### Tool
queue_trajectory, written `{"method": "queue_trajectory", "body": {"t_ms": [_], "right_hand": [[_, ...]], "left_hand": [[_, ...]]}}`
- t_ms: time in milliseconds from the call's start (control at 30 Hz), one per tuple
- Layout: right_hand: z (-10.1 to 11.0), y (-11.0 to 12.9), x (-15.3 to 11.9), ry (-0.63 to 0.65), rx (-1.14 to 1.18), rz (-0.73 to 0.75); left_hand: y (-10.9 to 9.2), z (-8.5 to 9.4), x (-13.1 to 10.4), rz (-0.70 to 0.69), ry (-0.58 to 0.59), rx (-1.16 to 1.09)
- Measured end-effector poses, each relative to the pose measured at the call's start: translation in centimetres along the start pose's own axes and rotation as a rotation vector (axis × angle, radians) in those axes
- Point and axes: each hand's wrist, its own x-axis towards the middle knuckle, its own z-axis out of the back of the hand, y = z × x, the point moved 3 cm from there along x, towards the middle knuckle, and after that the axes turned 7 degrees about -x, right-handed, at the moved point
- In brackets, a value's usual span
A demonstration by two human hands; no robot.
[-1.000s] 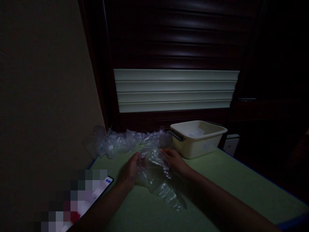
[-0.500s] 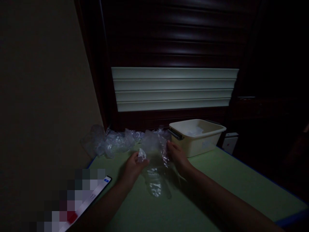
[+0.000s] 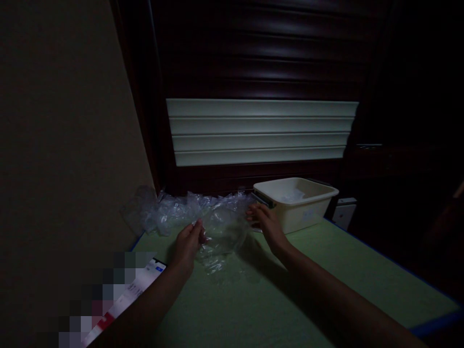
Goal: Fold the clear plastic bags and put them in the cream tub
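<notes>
So since half a second earlier, the left hand (image 3: pixel 186 246) had edged a bit to the left, and the thin clear plastic piece (image 3: pixel 222 232) had swung over with it, its dangling end hanging a little higher. Nearest on the left was a phone (image 3: pixel 148 278), partly behind the left forearm, next to the green tabletop (image 3: pixel 232 314). The left hand had the piece pinched between thumb and fingers, above the tabletop, between both hands. The right hand (image 3: pixel 268 224) had its fingers half curled right by the film's other edge; too dark to tell if they were really gripping it. Just past that hand on the right sat a cream tub (image 3: pixel 300 217) with some pale, see-through stuff (image 3: pixel 293 195) already inside. Far left, a crinkly heap of clear plastic (image 3: pixel 177 212) lay outside the tub, so a good lot seemed untouched, and the piece in hand wasn't put down yet.
</notes>
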Motion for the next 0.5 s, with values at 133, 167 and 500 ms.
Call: {"method": "queue_trajectory", "body": {"t_ms": [133, 167, 500], "right_hand": [[0.1, 2.3, -0.9, 0.046, -0.103, 0.222], [0.0, 2.8, -1.3, 0.074, -0.119, 0.265], [-1.3, 5.1, -4.5, 0.102, -0.366, 0.648]], "left_hand": [[-0.6, 0.0, -0.6, -0.060, 0.038, 0.068], [-0.8, 0.0, -0.8, -0.083, 0.038, 0.082], [-2.6, -0.8, -1.5, -0.239, -0.050, 0.245]]}}
